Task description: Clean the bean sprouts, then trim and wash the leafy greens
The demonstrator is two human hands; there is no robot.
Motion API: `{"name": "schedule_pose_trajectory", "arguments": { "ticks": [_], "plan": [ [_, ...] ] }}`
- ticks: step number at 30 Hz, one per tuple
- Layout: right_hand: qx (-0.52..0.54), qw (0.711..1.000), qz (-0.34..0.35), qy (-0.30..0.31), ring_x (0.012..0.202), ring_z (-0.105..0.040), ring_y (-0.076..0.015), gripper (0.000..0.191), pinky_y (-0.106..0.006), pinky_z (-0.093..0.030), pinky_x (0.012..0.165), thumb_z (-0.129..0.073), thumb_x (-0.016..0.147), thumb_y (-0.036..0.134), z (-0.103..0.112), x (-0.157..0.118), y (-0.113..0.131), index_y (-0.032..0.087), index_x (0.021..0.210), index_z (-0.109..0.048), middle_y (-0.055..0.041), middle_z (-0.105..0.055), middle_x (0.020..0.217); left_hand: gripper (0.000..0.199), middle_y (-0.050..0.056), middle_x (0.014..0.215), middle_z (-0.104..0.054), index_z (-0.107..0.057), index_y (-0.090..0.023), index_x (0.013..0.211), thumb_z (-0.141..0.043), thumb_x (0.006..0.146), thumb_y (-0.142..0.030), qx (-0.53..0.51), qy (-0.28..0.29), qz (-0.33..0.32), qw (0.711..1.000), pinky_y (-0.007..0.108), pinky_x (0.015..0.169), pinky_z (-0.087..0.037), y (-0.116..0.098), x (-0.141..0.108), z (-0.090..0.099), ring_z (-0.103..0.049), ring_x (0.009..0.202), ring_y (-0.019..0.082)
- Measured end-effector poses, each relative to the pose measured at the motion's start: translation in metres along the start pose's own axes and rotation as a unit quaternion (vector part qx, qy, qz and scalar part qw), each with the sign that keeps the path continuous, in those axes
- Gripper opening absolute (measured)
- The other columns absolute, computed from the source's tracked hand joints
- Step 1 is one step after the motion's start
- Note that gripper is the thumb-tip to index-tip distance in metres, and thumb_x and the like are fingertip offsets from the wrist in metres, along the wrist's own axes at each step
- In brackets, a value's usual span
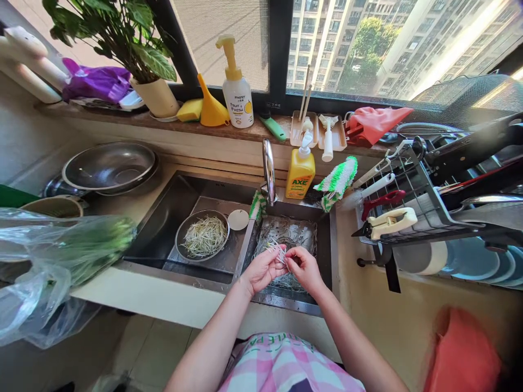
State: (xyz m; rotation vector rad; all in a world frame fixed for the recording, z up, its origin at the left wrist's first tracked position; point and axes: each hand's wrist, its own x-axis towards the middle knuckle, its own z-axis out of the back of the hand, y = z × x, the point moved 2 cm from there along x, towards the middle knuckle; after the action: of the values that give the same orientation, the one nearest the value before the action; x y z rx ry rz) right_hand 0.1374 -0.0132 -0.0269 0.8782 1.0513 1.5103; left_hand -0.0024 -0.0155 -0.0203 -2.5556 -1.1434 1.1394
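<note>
A small bunch of white bean sprouts [277,253] lies across the fingers of my left hand [265,268], which is curled around it with the palm up. My right hand [304,267] pinches at the right side of the bunch, fingertips pressed together. Both hands are over the right sink basin [324,267], where more sprouts show around a clear plastic container [306,231]; its lower part is partly hidden by my hands. In the left basin [159,218] a round metal bowl [180,247] holds a heap of bean sprouts [206,237].
The faucet [268,169] rises behind the basins, beside a yellow soap bottle [300,174]. A rack [433,190] with knives and scissors stands right. Pans [110,166] sit at the left, near bagged green vegetables [98,245]. A round white lid-like disc [238,220] lies by the bowl.
</note>
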Motion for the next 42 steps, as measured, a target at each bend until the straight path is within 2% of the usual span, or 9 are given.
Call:
{"name": "schedule_pose_trajectory", "arguments": {
  "ticks": [4,10,18,25,27,31,34,39,42],
  "plan": [
    [-0.02,0.998,0.044,0.043,0.068,-0.051,-0.012,0.009,-0.022,-0.043,0.06,-0.054,0.078,0.019,0.002,-0.005,0.006,0.019,0.086,-0.06,-0.0024,-0.055,0.08,0.026,0.011,0.084,-0.065,-0.053,-0.011,0.105,-0.045,0.087,-0.027,-0.022,0.01,0.005,1.0,0.032,0.079,-0.048,0.0,0.001,-0.001,-0.065,0.078,0.017],
    [-0.084,0.993,0.073,0.028,0.065,-0.049,-0.0103,0.009,-0.021,-0.041,0.058,-0.051,0.08,0.015,0.003,-0.008,0.003,0.019,0.077,-0.059,-0.0016,-0.051,0.078,0.022,0.011,0.084,-0.066,-0.054,-0.01,0.102,-0.047,0.085,-0.022,-0.02,0.007,0.011,1.0,0.037,0.083,-0.047,0.003,0.001,-0.003,-0.064,0.082,0.019],
    [-0.172,0.976,0.106,0.075,0.08,-0.055,-0.0135,0.014,-0.024,-0.044,0.07,-0.05,0.083,0.017,0.005,-0.01,0.01,0.021,0.089,-0.062,-0.0049,-0.056,0.091,0.017,0.008,0.08,-0.064,-0.056,-0.011,0.097,-0.05,0.082,-0.017,-0.041,-0.025,-0.005,0.999,0.029,0.073,-0.048,0.006,0.004,-0.001,-0.063,0.072,0.014],
    [-0.28,0.95,0.113,0.083,0.072,-0.051,-0.0131,0.012,-0.022,-0.04,0.065,-0.049,0.081,0.013,-0.003,-0.006,0.017,0.018,0.077,-0.06,-0.0038,-0.054,0.077,0.017,0.006,0.075,-0.063,-0.056,-0.012,0.098,-0.048,0.083,-0.016,-0.056,-0.042,0.017,0.997,0.028,0.072,-0.049,0.009,0.003,0.002,-0.062,0.068,0.013],
    [-0.27,0.954,0.101,0.076,0.07,-0.05,-0.0126,0.01,-0.022,-0.039,0.063,-0.051,0.078,0.012,-0.005,-0.005,0.015,0.018,0.073,-0.058,-0.0027,-0.054,0.075,0.015,0.006,0.076,-0.063,-0.055,-0.012,0.095,-0.049,0.082,-0.015,-0.052,-0.044,0.003,0.998,0.027,0.07,-0.049,0.011,0.004,0.004,-0.062,0.068,0.012],
    [-0.161,0.984,0.051,0.056,0.066,-0.05,-0.0113,0.009,-0.02,-0.039,0.061,-0.05,0.075,0.011,-0.009,-0.005,0.006,0.018,0.075,-0.055,-0.0005,-0.056,0.073,0.013,0.006,0.081,-0.064,-0.054,-0.013,0.088,-0.06,0.077,-0.014,-0.018,-0.029,-0.024,0.999,0.028,0.071,-0.05,0.014,0.005,0.013,-0.063,0.076,0.015],
    [-0.114,0.991,0.022,0.065,0.065,-0.052,-0.0113,0.009,-0.021,-0.04,0.061,-0.048,0.077,0.013,-0.015,-0.006,0.0,0.018,0.077,-0.055,0.0001,-0.058,0.072,0.016,0.006,0.082,-0.064,-0.053,-0.013,0.085,-0.064,0.074,-0.015,-0.012,-0.026,-0.023,0.999,0.03,0.072,-0.051,0.015,0.005,0.022,-0.063,0.076,0.015],
    [-0.185,0.976,0.071,0.089,0.073,-0.052,-0.0157,0.01,-0.026,-0.04,0.068,-0.049,0.078,0.015,-0.032,-0.007,0.014,0.019,0.077,-0.059,-0.0028,-0.061,0.075,0.015,0.003,0.071,-0.062,-0.053,-0.012,0.078,-0.065,0.074,-0.019,-0.031,-0.032,-0.043,0.998,0.024,0.065,-0.049,0.014,0.002,0.035,-0.061,0.064,0.011],
    [-0.164,0.98,0.095,0.058,0.078,-0.053,-0.0173,0.01,-0.028,-0.041,0.07,-0.048,0.079,0.017,-0.044,-0.006,0.023,0.019,0.077,-0.058,-0.0051,-0.061,0.08,0.018,0.003,0.072,-0.063,-0.051,-0.013,0.078,-0.066,0.073,-0.021,-0.018,-0.038,-0.044,0.998,0.025,0.064,-0.049,0.004,-0.006,0.046,-0.061,0.063,0.011]
  ]
}}
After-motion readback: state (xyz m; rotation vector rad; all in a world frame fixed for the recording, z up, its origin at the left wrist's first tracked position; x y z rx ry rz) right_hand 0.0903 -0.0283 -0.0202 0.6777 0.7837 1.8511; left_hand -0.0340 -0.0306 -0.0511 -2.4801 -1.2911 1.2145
